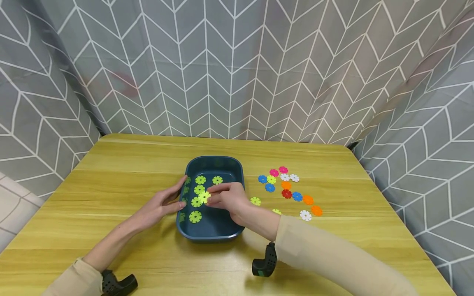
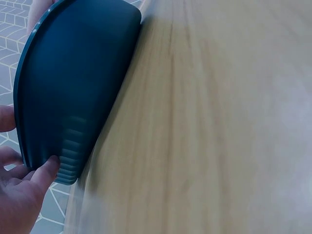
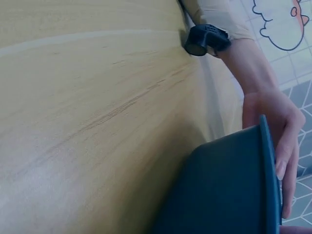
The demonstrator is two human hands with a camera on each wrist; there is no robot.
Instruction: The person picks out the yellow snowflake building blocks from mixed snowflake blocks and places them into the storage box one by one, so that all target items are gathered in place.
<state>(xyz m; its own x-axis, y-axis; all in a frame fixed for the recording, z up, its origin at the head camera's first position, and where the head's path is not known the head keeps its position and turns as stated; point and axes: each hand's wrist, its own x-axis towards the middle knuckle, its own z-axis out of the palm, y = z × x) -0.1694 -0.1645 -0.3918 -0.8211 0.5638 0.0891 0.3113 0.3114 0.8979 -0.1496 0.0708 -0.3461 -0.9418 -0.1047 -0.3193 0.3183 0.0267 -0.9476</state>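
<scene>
Yellow-green notched disc [image 1: 204, 197], in the head view, is pinched between the right hand's [image 1: 230, 202] thumb and fingers above matching discs [image 1: 195, 216] in the dark blue tray [image 1: 220, 226], whose left side the left hand [image 1: 163, 205] grips. From the left wrist, that hand's thumb [image 2: 46, 173] presses the tray's ribbed outer wall [image 2: 73, 146]; from the right wrist, it shows at the rim [image 3: 268, 170].

Tray [image 1: 218, 225] – smooth plast., semi-gloss; tabletop [image 1: 129, 176] – smooth wood w/ sheen

grey curtains [image 1: 229, 82] with white chevron lines hang on 3 sides of a yellowish wooden table [image 1: 129, 164], its 2 far corners rounded. soft light glares palely off the grain. at the far left edge, a pale surface [image 1: 15, 209] carries thin dark lines in a grid.
</scene>
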